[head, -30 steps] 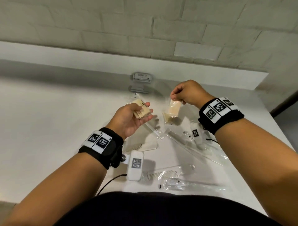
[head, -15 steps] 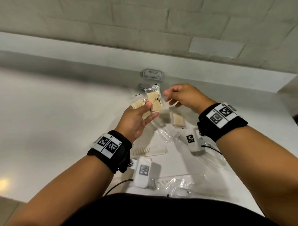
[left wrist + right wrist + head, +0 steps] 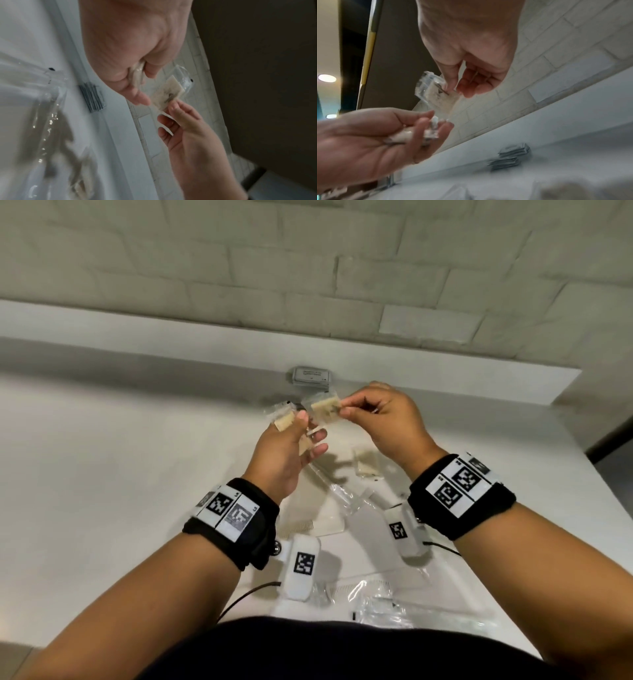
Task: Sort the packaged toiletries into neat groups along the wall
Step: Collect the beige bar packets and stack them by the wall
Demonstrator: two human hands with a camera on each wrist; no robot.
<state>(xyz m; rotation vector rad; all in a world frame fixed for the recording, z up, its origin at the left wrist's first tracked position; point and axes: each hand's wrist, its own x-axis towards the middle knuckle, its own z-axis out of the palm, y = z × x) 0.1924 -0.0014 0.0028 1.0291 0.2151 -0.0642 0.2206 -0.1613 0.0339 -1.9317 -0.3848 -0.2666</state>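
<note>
A small beige soap bar in a clear wrapper [image 3: 325, 409] is held in the air above the white counter [image 3: 120, 474], between the two hands and in front of the wall. It is pinched at its right edge by the thumb and fingertips of the right hand [image 3: 383, 422]. Just to its left, more wrapped soap bars [image 3: 285, 421] are gripped in the left hand [image 3: 284, 453], the thumb pressed over them and the fingers curled beneath; how many cannot be told.

The step in hand is judged to be gathering the soaps into one bunch: the single bar is being offered to the left-hand bunch. Next, it would need to be slid under the left thumb, wrapper edges aligned, and the bunch then set down by the wall.

Against the wall, two small stacks of grey sachets [image 3: 311, 375] are already laid, one in front of the other. One more wrapped soap [image 3: 367, 467] lies on the counter below the right hand. Nearer the body, a packaged comb [image 3: 310, 525] and several clear plastic sleeves [image 3: 394, 597] lie unsorted. The grey stacks sit straight behind the hands, so a spot beside them would be needed for the soaps.
</note>
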